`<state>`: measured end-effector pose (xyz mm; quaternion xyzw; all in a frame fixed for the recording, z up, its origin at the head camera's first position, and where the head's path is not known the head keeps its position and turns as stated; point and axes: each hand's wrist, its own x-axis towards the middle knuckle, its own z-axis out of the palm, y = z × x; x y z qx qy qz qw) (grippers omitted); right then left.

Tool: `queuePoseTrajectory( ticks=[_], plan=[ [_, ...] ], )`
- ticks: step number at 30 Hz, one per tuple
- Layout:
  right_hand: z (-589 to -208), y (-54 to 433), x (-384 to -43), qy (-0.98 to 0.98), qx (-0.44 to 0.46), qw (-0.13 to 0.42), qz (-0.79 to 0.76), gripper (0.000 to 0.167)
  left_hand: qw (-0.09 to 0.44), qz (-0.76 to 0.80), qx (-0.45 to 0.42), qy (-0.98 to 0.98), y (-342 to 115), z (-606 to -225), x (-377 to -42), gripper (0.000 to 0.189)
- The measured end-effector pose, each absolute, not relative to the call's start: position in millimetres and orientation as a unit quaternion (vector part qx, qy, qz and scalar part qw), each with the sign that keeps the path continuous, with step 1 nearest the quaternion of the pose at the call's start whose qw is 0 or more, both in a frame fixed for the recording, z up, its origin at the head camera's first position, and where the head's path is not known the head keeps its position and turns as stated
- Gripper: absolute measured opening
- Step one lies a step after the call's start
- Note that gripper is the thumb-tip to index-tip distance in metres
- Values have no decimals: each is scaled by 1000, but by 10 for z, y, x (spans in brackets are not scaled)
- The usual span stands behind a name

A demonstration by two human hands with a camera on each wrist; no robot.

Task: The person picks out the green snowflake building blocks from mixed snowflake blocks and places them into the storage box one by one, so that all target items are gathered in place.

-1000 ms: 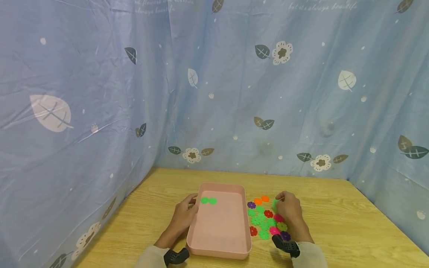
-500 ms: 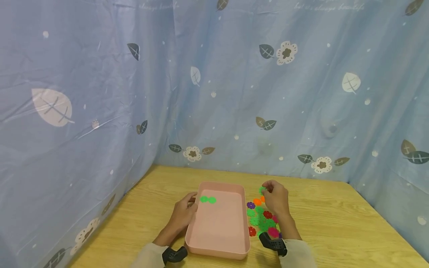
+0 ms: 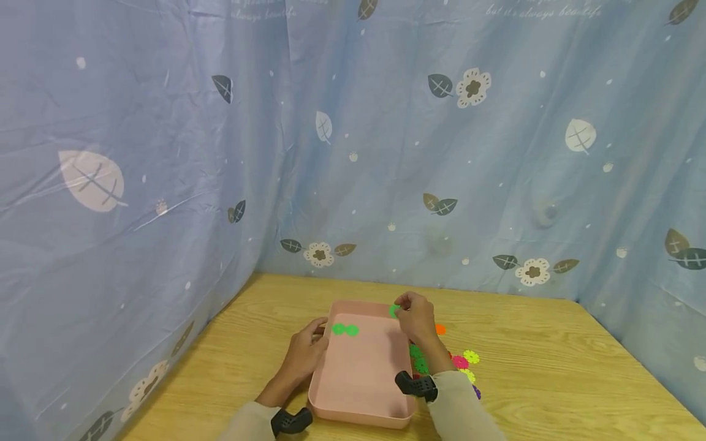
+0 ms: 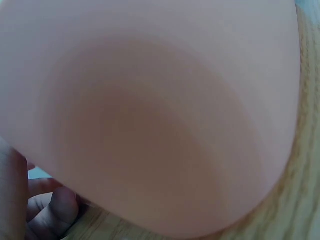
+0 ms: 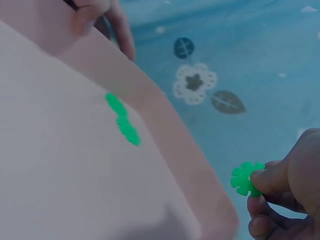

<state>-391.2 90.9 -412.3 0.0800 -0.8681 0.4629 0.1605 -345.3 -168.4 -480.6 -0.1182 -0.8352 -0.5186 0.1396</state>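
A shallow pink tray (image 3: 361,383) stands on the wooden table. My left hand (image 3: 305,351) grips its left wall; in the right wrist view the thumb lies over the inside and the fingers outside. Between thumb and fingertips my right hand (image 3: 417,318) pinches a green notched flower-shaped disc (image 5: 242,179), over the tray's far right corner. Two more green discs (image 3: 345,329) lie side by side on the tray floor, towards the far left. The left wrist view is mostly filled by the tray's wall (image 4: 225,100).
Loose discs lie on the table right of the tray, partly hidden by the right forearm: green ones (image 3: 421,365), an orange one (image 3: 440,329), a pink one (image 3: 460,362), yellow ones (image 3: 471,356) and a purple one (image 3: 477,392). A blue patterned curtain (image 3: 358,171) hangs behind the table.
My right hand has carried the green disc from the loose pile leftwards to the tray's far right corner. The left hand stays on the tray wall, and the two discs inside lie as before.
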Motion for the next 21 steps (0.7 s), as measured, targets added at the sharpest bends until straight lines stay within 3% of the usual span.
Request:
queuePoseTrajectory(
  ticks=[14,21],
  plan=[
    [-4399,499,-4022,-877,74,94,466,4,136,-523,-128,-832,-1680,-4866,-3414,46],
    [-4466,497,-4040,-886,74,101,446,7,143,-530,-128,-826,-1651,-4862,-3429,46]
  ],
)
